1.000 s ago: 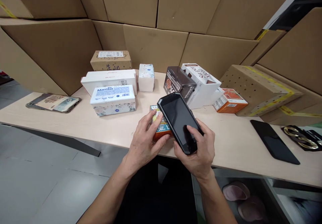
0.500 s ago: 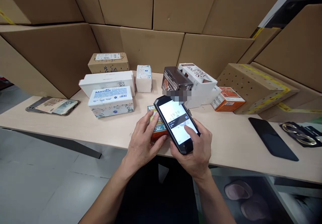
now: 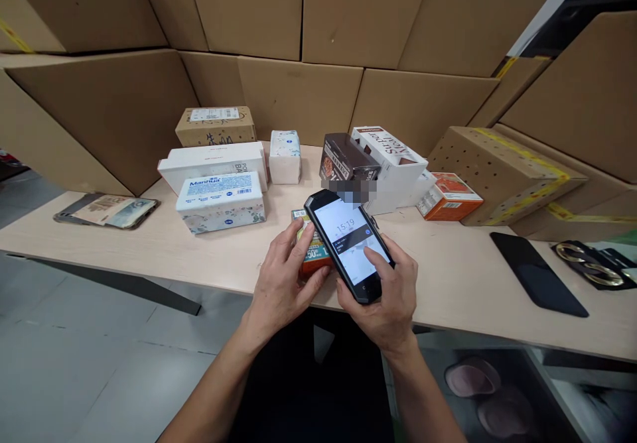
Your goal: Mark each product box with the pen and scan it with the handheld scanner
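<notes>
A black-cased smartphone (image 3: pixel 348 237) lies tilted in my right hand (image 3: pixel 391 297), its lit screen reading 15:19. The right fingers wrap its lower right side, and one finger rests over the screen. To its left, my left hand (image 3: pixel 283 274) grips a small orange, green and yellow box (image 3: pixel 314 254), with fingers on its left side and the thumb at its near edge. Part of that box is hidden behind the phone and my fingers. Beyond the phone stand a dark brown box (image 3: pixel 348 158) and a white Super Meal box (image 3: pixel 393 164).
On the left are Manhua tissues (image 3: pixel 221 203), a white carton (image 3: pixel 213 161) and banknotes (image 3: pixel 107 211). A smaller tissue pack (image 3: pixel 285 158) stands behind. An orange box (image 3: pixel 450 197), dark flat slab (image 3: pixel 539 274) and scissors (image 3: pixel 590 264) lie right. Cardboard walls (image 3: pixel 298 98) enclose the back.
The view has shifted very slightly. Both hands, the phone and the small box keep the same positions.
</notes>
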`<action>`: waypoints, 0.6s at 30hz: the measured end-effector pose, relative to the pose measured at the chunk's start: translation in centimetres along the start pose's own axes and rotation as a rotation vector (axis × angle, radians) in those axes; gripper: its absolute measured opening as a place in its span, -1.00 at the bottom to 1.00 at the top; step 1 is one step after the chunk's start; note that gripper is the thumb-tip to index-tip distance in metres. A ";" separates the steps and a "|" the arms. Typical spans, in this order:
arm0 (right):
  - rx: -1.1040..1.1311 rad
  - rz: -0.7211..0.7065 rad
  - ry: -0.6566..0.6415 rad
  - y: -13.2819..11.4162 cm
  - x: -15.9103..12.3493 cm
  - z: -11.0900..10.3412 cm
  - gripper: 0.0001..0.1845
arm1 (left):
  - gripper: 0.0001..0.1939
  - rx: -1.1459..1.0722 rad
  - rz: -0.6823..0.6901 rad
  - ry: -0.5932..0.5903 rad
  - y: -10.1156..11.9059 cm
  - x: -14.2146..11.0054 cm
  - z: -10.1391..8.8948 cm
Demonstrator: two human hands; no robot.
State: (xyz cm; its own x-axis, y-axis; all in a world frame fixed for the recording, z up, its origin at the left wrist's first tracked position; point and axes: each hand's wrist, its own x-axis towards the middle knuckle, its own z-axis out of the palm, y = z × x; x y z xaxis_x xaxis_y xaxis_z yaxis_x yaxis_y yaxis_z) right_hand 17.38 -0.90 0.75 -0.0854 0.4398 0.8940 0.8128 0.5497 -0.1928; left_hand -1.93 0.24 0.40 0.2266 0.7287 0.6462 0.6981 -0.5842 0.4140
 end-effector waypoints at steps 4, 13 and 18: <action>0.004 0.001 0.007 0.1 0.0 0.0 -0.35 | -0.17 0.008 0.000 -0.008 -0.1 0.0 0.0; -0.037 0.028 0.069 0.7 -0.5 -1.1 -0.32 | -0.15 0.027 0.010 -0.013 0.0 -0.1 0.0; -0.248 0.123 0.109 3.5 -2.5 -3.7 -0.32 | -0.17 0.027 0.007 -0.014 -0.1 -0.1 0.1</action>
State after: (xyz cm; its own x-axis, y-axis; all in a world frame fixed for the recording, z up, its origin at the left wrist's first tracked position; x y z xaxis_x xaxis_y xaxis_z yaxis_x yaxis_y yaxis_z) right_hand 22.58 -2.64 -0.70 0.0740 0.4063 0.9107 0.9302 0.3010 -0.2099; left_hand -1.98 0.22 0.22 0.2411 0.7297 0.6398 0.7143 -0.5797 0.3921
